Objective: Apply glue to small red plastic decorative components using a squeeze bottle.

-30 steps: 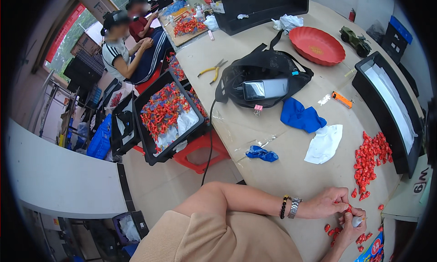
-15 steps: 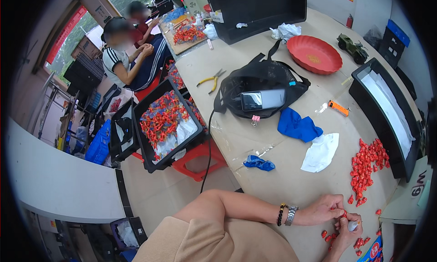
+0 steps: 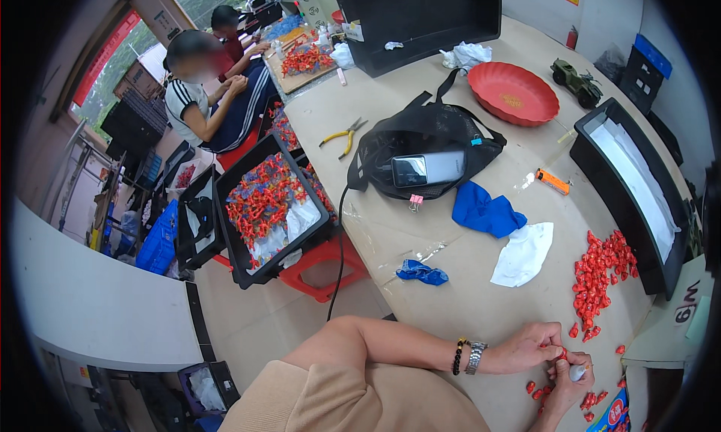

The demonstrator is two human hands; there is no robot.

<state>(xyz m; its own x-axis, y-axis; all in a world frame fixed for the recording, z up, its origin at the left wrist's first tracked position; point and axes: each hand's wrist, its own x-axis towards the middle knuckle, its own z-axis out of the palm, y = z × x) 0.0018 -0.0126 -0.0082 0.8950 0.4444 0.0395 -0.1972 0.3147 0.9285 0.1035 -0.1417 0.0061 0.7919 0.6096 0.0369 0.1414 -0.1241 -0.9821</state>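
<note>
My left hand [image 3: 532,348], with a metal watch and a beaded bracelet at its wrist, is closed with its fingertips on a small red figure piece [image 3: 563,354], mostly hidden by fingers. Against it, my right hand [image 3: 568,391] is closed round a slim white pen-like tool [image 3: 577,373]; its working end is out of sight between the hands. Several loose red pieces [image 3: 542,393] lie beside my right hand. Beyond the hands is a larger pile of red pieces [image 3: 601,274] on the table.
A black bin [image 3: 582,150] stands right of the pile. Farther back are a red scalloped dish [image 3: 496,83], a black mesh bag [image 3: 375,158] with a phone, blue cloth [image 3: 488,213], and yellow-handled pliers [image 3: 347,137]. Left, a black crate [image 3: 244,270] holds red figures; two people sit beyond.
The whole view has shifted slightly left. My hands stay together on the red piece with almost no visible movement.
</note>
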